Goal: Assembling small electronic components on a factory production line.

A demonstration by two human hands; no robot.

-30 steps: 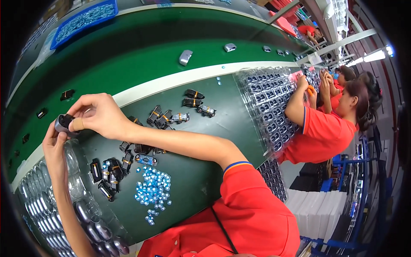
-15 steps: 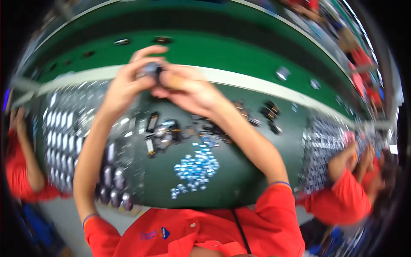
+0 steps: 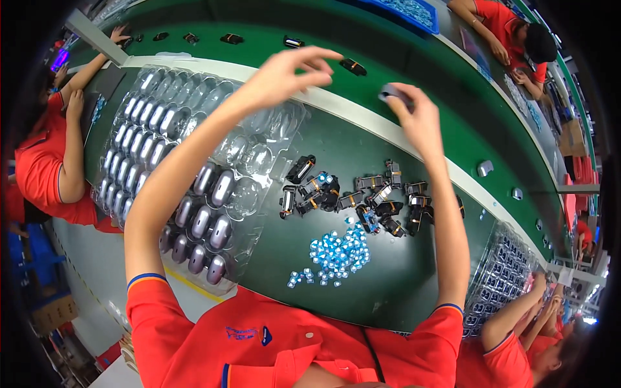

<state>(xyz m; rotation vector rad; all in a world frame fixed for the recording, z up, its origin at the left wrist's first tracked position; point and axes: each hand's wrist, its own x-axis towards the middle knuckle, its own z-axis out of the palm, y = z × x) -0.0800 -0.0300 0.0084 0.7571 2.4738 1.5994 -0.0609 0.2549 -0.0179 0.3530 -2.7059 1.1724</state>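
My left hand (image 3: 291,76) hovers over the near rim of the green conveyor belt, its fingers apart and nothing in them. Just beyond its fingertips lies a black part (image 3: 353,66) on the belt. Farther right, my right hand (image 3: 422,123) grips a small grey rounded casing (image 3: 396,96) between thumb and fingers above the belt. Below, on the dark green worktable, several black and grey assemblies with orange strips (image 3: 388,208) lie in a loose cluster. Nearer me is a heap of small blue-and-white pieces (image 3: 341,251).
At left, a transparent plastic tray (image 3: 249,210) holds rows of silvery oval casings (image 3: 202,220). Another tray (image 3: 504,258) of dark parts stands at right. More parts ride the belt (image 3: 446,139), including a grey casing (image 3: 485,168). A blue bin (image 3: 414,14) sits beyond it. Co-workers in red sit on both sides and across.
My hands were together around a dark rounded piece; now they are apart. The right has moved right with the grey casing, while the left is open over the belt's edge. The view has shifted.
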